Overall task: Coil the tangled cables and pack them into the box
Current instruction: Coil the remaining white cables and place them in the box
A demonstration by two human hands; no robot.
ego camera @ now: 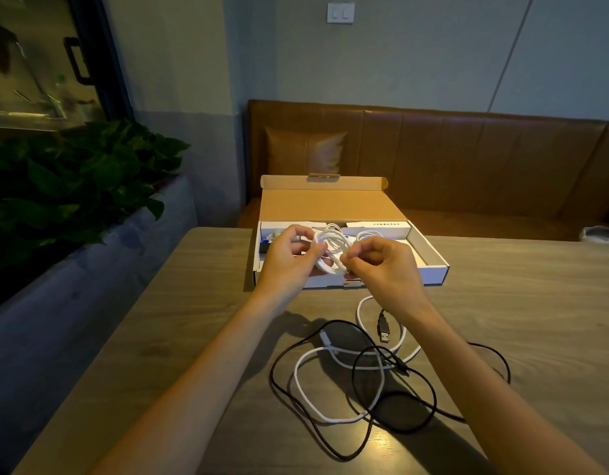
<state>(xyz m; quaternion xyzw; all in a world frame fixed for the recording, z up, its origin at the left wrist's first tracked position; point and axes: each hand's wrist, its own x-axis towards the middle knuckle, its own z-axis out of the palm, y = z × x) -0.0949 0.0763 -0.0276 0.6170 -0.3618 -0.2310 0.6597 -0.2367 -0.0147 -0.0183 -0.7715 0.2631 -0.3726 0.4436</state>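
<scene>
A coiled white cable [331,250] is held up over the front of an open cardboard box [431,260]. My left hand [291,257] grips the coil's left side, and my right hand [381,265] pinches its right side. On the table nearer me lie a loose white cable [304,385] and a black cable [361,437], looped over each other. The black cable's USB plug [383,329] rests just below my right wrist. More white cable lies inside the box behind my hands, partly hidden.
The box's brown lid [325,204] stands open toward the far side. A wooden table [200,323] carries everything. A brown leather bench [467,156] runs behind it, and leafy plants [73,186] fill a planter at the left.
</scene>
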